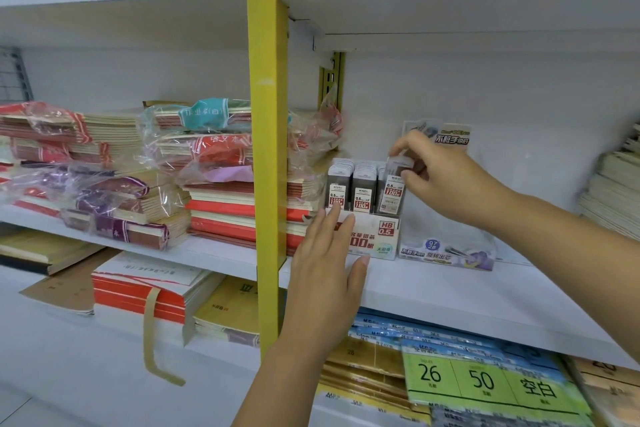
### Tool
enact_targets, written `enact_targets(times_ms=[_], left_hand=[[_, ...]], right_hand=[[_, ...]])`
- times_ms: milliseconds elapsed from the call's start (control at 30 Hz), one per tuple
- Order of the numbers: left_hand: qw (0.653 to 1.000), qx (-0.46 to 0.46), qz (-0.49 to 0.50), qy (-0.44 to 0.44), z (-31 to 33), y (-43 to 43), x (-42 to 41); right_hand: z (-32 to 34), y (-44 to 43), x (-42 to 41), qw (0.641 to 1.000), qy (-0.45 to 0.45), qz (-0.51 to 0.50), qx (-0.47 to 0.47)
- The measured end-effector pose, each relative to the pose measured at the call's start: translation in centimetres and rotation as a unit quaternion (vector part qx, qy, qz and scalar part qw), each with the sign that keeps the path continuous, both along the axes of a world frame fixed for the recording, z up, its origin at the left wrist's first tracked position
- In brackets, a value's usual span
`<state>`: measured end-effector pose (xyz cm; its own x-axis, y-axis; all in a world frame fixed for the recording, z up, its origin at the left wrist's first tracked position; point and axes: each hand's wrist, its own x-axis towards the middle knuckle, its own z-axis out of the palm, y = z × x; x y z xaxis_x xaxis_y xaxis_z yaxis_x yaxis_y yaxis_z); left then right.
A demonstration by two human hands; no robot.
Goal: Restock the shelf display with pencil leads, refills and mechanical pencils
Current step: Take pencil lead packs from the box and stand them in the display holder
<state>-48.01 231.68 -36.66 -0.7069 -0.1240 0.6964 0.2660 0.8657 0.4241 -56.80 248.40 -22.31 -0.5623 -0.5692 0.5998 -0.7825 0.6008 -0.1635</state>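
We see the display box (375, 236) of pencil leads standing on the white shelf (450, 291), just right of the yellow post (266, 149). The left hand (325, 270) rests flat against the box's front, fingers (341, 218) spread and gripping nothing. The right hand (446, 180) pinches the top of one lead case (393, 192) at the box's right end, beside the other cases (349, 191).

White shelves (450, 291), yellow upright post (266, 149)

Two hands (325, 274), two display boxes (375, 239), three front lead cases (362, 194)
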Motion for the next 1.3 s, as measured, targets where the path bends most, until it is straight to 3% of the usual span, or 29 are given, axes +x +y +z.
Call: enact_targets(times_ms=[467,600,667,800,967,1133,1300], left_hand=[[0.998,0.045,-0.04,0.006,0.3,0.6,1.4],[0.996,0.064,-0.032,0.054,-0.5,1.8,4.6],[0.996,0.072,-0.039,0.044,-2.4,2.9,6.6],[0.984,0.085,-0.103,-0.121,-10.6,5.0,10.3],[0.907,0.149,-0.085,-0.384,-24.3,6.1,14.1],[0.815,0.231,-0.028,-0.531,-32.5,7.0,16.1],[0.766,0.287,-0.007,-0.576,-36.1,6.9,15.9]], right_hand=[[-3.3,0.8,0.3,0.996,-0.064,-0.044,-0.049],[-4.8,2.9,5.5,0.983,-0.049,0.006,-0.176],[-7.3,4.5,8.8,0.97,-0.085,0.034,-0.226],[-17.0,7.4,13.7,0.937,-0.26,0.025,-0.231],[-34.5,9.9,16.8,0.838,-0.511,-0.118,-0.15],[-45.7,10.7,17.5,0.76,-0.608,-0.205,-0.105],[-51.1,8.9,16.4,0.753,-0.593,-0.268,-0.097]])
